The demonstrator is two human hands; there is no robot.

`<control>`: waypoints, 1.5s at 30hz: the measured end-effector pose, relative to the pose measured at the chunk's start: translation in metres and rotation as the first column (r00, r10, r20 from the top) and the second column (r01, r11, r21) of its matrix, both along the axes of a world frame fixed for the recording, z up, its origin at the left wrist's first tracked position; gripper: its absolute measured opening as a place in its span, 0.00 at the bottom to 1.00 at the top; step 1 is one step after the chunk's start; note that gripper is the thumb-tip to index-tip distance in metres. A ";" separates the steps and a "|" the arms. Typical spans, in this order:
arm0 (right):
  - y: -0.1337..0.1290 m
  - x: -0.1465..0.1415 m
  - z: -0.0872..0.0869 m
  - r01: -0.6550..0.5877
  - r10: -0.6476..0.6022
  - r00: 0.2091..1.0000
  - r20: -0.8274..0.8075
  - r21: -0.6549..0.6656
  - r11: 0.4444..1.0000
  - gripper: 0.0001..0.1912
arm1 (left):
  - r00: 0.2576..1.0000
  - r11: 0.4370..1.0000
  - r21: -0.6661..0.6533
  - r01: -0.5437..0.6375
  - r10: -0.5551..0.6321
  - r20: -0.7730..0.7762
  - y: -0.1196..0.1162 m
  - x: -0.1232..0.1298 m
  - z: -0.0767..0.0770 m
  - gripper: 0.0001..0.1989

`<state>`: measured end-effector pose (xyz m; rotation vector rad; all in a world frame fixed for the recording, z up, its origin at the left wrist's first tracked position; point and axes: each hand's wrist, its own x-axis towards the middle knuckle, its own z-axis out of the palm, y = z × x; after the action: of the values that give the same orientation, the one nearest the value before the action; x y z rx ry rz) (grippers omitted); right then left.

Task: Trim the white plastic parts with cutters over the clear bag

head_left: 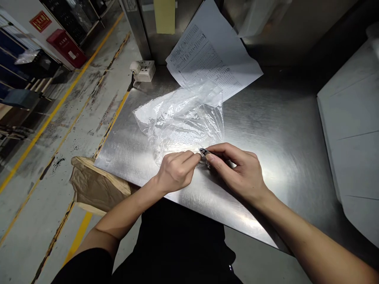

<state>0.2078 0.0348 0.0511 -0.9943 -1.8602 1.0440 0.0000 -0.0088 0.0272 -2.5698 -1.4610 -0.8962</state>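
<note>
A clear plastic bag (189,122) lies crumpled on the metal table, its near end gathered toward my hands. My left hand (179,169) is closed, pinching the gathered end of the bag. Between the thumb and forefinger of my right hand (241,167) is a small shiny metal tool (204,151), which looks like a nail clipper. Its tip meets the bunched plastic right beside my left fingertips. Fingers partly hide both the tool and the gathered plastic. What the bag contains, if anything, I cannot make out.
Printed sheets (213,55) lean at the back of the metal table (272,114). A power socket (145,71) with a plug sits at its far left corner. Large pale panels (352,134) stand on the right. Below the left edge is an open brown bag (97,185).
</note>
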 end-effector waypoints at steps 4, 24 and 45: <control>-0.001 -0.003 -0.002 0.035 -0.038 0.998 -0.042 -0.053 0.998 0.06 | 0.999 0.999 0.045 -0.009 0.011 -0.032 0.000 0.001 0.000 0.12; 0.022 0.007 -0.004 0.061 -0.101 0.988 -0.115 -0.303 0.951 0.12 | 0.994 0.996 0.077 -0.041 0.033 0.103 0.000 -0.002 0.002 0.06; 0.014 -0.002 -0.009 -0.041 0.019 0.992 -0.127 -0.170 0.985 0.07 | 0.992 0.978 0.191 0.085 -0.101 0.077 -0.001 -0.012 -0.004 0.10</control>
<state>0.2061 0.0488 0.0422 -0.9788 -1.7101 1.2737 -0.0117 -0.0094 0.0228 -2.5067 -1.2168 -1.1122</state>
